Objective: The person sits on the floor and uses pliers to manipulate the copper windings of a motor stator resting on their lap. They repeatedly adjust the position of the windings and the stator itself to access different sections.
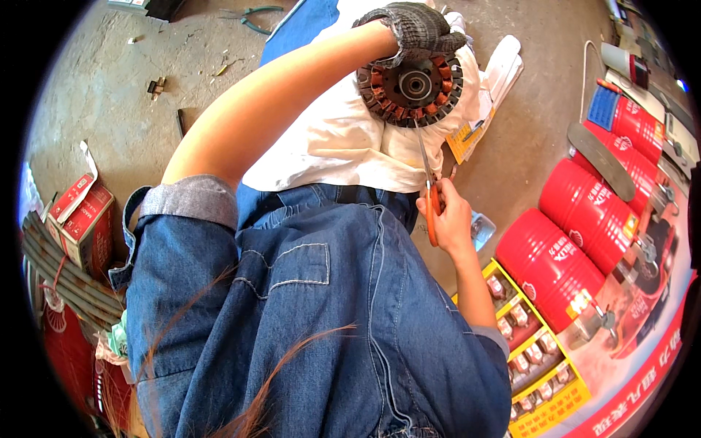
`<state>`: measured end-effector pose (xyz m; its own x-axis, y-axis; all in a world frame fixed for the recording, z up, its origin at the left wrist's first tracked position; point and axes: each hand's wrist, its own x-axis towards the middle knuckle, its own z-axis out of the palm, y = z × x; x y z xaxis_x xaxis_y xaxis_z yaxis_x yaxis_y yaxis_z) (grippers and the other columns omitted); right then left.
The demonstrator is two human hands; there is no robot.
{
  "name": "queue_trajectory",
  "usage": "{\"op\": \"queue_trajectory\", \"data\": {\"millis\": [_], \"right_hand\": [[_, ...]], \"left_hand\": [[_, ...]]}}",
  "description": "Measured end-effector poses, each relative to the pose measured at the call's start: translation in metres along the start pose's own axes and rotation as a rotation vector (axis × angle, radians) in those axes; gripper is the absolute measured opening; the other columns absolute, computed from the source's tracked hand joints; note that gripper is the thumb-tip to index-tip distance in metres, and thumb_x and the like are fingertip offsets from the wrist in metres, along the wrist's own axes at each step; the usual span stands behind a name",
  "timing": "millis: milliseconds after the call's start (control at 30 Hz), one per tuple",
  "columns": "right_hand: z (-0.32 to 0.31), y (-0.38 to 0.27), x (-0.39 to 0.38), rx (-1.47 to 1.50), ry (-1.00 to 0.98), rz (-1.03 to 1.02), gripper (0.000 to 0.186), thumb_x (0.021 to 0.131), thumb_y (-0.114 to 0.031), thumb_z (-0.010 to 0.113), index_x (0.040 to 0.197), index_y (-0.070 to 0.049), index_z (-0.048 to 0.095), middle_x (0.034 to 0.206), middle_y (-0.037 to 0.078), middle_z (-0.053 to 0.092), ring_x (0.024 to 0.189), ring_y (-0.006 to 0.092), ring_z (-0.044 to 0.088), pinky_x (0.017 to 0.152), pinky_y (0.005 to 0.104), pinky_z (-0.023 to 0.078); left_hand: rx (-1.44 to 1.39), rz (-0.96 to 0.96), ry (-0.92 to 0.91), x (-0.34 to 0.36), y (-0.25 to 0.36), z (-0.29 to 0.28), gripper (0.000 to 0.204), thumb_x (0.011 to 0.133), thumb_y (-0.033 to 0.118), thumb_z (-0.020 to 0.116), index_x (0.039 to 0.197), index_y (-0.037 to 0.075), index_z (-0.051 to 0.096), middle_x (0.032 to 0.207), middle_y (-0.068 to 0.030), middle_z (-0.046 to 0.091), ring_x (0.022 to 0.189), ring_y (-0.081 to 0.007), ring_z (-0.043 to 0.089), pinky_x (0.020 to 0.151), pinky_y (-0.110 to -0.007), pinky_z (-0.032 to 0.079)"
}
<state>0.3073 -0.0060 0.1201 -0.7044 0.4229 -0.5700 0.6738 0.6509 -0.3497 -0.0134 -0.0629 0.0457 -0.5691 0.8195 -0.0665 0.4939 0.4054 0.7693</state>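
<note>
A round motor stator (380, 95) with copper windings and a dark slotted rim lies over the white cloth (321, 157) on my lap. Its centre shows a metal hub. My left hand (418, 33), in a dark grey knitted glove, is closed on the stator's far edge; some of its fingers are hidden. Bare, my right hand (454, 220) grips orange-handled scissors (426, 157). Their thin blades point away from me, with the tips at the stator's near rim, by the slots. Whether the tips touch the copper I cannot tell.
Red drums (551, 266) stand along the right, beside a yellow rack (540, 358) of small packs. At left are a red carton (82, 226) and a bundle of grey hoses (69, 274). Green-handled pliers (255, 20) and a small brown part (156, 87) lie on the concrete floor.
</note>
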Motion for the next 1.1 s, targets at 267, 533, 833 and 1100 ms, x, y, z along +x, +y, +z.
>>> {"op": "queue_trajectory", "data": {"millis": [267,533,833,1100], "right_hand": [[0.002,0.003,-0.002,-0.002,0.005,-0.004,0.045,0.083,-0.043,0.076,0.1,-0.006,0.057,0.076,0.016,0.067,0.075,0.0393,0.067,0.065,0.0437,0.05],[0.002,-0.004,-0.004,-0.034,-0.011,0.004,0.044,0.085,-0.043,0.074,0.098,-0.005,0.056,0.075,0.018,0.065,0.075,0.0418,0.066,0.065,0.0465,0.048],[0.005,-0.008,-0.002,0.039,0.054,-0.037,0.037,0.087,-0.035,0.074,0.095,-0.004,0.056,0.072,0.017,0.062,0.066,0.037,0.064,0.062,0.041,0.048],[0.004,-0.016,0.0,-0.087,0.088,-0.074,0.039,0.087,-0.037,0.074,0.089,-0.002,0.057,0.067,0.016,0.06,0.064,0.0348,0.062,0.059,0.0396,0.046]], "left_hand": [[-0.002,-0.004,0.001,-0.001,0.001,-0.001,0.047,0.093,0.046,0.052,0.094,0.004,0.072,0.087,-0.018,0.07,0.079,-0.032,0.068,0.074,-0.042,0.052],[0.004,-0.014,0.014,-0.002,0.002,-0.002,0.046,0.092,0.045,0.053,0.092,0.003,0.072,0.085,-0.0178,0.07,0.076,-0.0314,0.068,0.072,-0.041,0.052],[0.008,-0.027,0.029,-0.005,0.003,-0.003,0.045,0.092,0.044,0.054,0.09,0.003,0.072,0.082,-0.0176,0.07,0.073,-0.0308,0.068,0.07,-0.041,0.052],[0.019,-0.037,0.052,-0.006,0.007,-0.004,0.044,0.091,0.043,0.055,0.088,0.002,0.072,0.08,-0.0174,0.07,0.071,-0.0303,0.068,0.068,-0.041,0.052]]}}
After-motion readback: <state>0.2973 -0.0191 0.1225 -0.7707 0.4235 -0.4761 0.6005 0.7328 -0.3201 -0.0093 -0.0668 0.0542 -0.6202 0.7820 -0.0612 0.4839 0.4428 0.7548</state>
